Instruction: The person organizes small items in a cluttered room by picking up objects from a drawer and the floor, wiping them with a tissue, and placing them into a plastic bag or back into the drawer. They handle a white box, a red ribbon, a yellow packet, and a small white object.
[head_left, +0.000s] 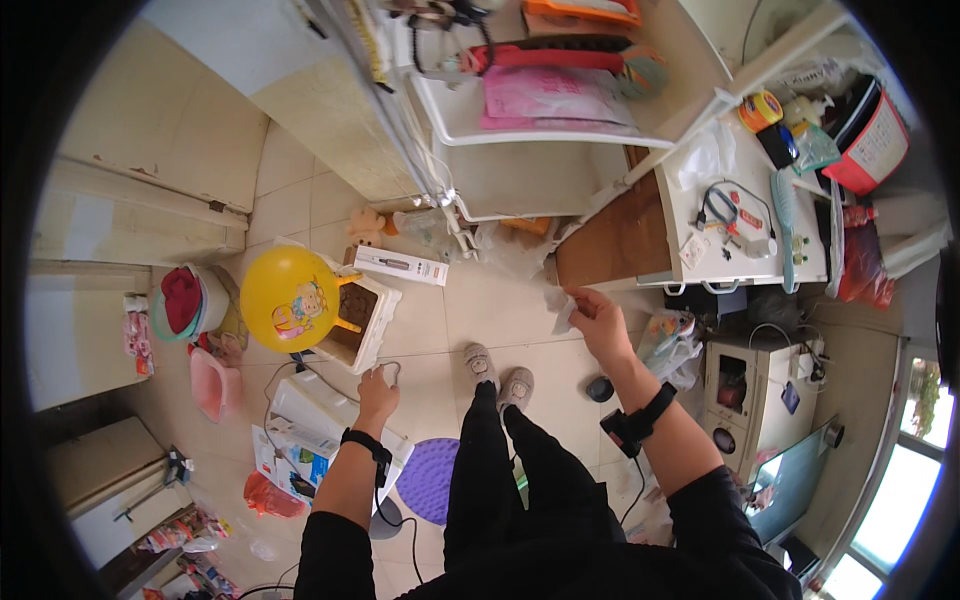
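My right hand (596, 322), raised over the tiled floor right of my feet, pinches a crumpled piece of white tissue or thin film (563, 309). On the left, my left hand (379, 390) is near a thin grey hook-shaped piece (393, 369); whether the fingers grip it is unclear. Beyond that hand, a yellow balloon (289, 300) with a printed cartoon figure partly covers a white plastic foam box (384, 319) with brown contents. Black straps with cables are on both forearms.
A white drawer cabinet (739, 277) holds a teal hairbrush (784, 225), a cable and small items. A long printed box (401, 265) lies on the floor. A purple round mat (431, 480) lies beside my legs, a pink basin (215, 384) farther left. A black bowl-like object (600, 388) sits below my right hand.
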